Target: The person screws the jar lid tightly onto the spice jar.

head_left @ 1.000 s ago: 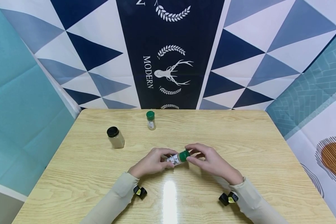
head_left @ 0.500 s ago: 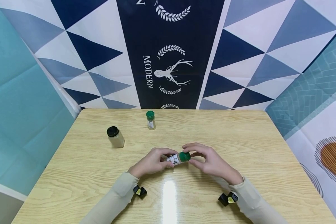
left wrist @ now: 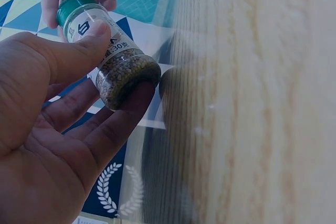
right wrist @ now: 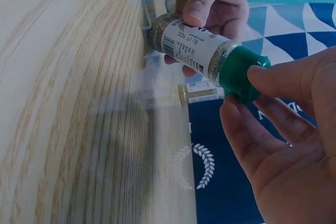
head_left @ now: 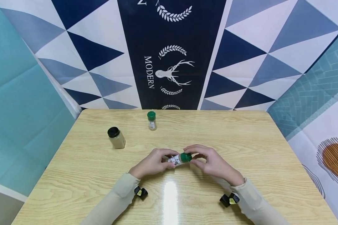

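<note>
Between my two hands lies a tilted clear spice jar [head_left: 175,160] with a white label and a green cap [right wrist: 243,72]. Grey-brown grains show at its base in the left wrist view. My left hand [head_left: 154,162] grips the jar's body, thumb [left wrist: 97,38] across the label and fingers underneath. At the other end, my right hand [head_left: 211,160] pinches the green cap with thumb [right wrist: 270,80] and fingertips. The jar's cap end points to the right in the head view.
Farther back on the wooden table [head_left: 228,131] stands another green-capped spice jar [head_left: 151,121]. To its left is a black-lidded jar [head_left: 116,138] with beige contents. A patterned cloth backdrop [head_left: 169,62] rises behind the table's far edge.
My right fingers have shifted slightly left over the green cap, and the cap has turned a little. My left hand and the other two jars have stayed put.
</note>
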Available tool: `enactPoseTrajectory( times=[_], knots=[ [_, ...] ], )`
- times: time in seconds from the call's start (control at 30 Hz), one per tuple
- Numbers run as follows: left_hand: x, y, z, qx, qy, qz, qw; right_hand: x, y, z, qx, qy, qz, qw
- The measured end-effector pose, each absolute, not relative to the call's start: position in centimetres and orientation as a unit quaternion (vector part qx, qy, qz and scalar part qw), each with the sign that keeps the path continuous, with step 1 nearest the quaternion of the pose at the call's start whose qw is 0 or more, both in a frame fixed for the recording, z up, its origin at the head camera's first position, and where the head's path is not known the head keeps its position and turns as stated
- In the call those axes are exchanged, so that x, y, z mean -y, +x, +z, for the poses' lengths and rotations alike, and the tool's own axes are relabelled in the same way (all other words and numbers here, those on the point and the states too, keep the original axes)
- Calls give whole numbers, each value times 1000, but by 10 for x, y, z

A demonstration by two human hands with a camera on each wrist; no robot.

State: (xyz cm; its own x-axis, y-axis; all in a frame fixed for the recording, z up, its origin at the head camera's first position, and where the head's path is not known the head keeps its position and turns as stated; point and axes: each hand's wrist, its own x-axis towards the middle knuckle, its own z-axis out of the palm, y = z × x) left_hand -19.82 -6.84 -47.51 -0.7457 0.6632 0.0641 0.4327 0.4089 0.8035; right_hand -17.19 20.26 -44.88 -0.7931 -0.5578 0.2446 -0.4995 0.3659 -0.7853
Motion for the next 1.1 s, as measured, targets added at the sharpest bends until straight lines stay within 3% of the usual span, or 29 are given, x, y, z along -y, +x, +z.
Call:
enactPoseTrajectory(
  times=[1.1],
  knots=[
    [69,-198,-475,-822,324,445,149,-202,-170,-448,-835,-278,-473,46]
  ],
)
